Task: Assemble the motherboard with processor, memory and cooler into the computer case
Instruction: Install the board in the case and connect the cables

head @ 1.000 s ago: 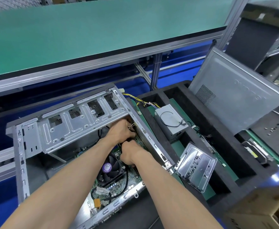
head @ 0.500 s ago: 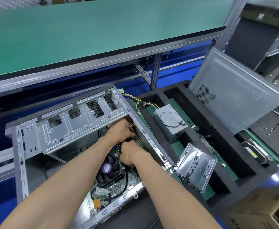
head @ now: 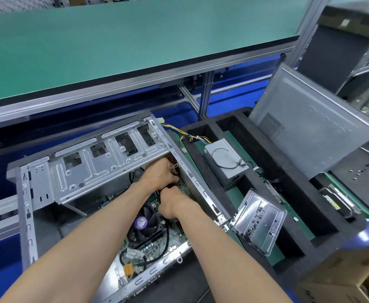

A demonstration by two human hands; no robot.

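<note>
An open computer case (head: 105,171) is seen lying on its side, and the motherboard (head: 157,241) is set inside it, with the black cooler (head: 145,224), marked by a purple label on its fan hub, mounted on the board. A black cable (head: 165,243) is looped over the board beside the cooler, and an orange connector (head: 127,268) is seen near the case's lower edge. The left hand (head: 160,173) is held deep in the case under the drive cage (head: 100,162), its fingers curled around pale wires close to the case's right rail. The right hand (head: 170,203) is placed just below it, over the board beside the cooler, with fingers curled; what is gripped cannot be told, since the fingertips are hidden beneath the hand. The processor and memory cannot be made out, being covered by the cooler and the arms. To the right, a black foam tray (head: 288,193) is divided into compartments: a grey power supply (head: 225,162) with yellow and black wires (head: 185,134) is held in one, and a clear plastic box (head: 259,221) of small dark screws is tilted across another. A grey side panel (head: 314,127) is leaned against the tray's far edge. A drive (head: 336,200) is partly seen in the rightmost compartment. Loose screws (head: 364,172) are scattered on the dark surface beyond.
</note>
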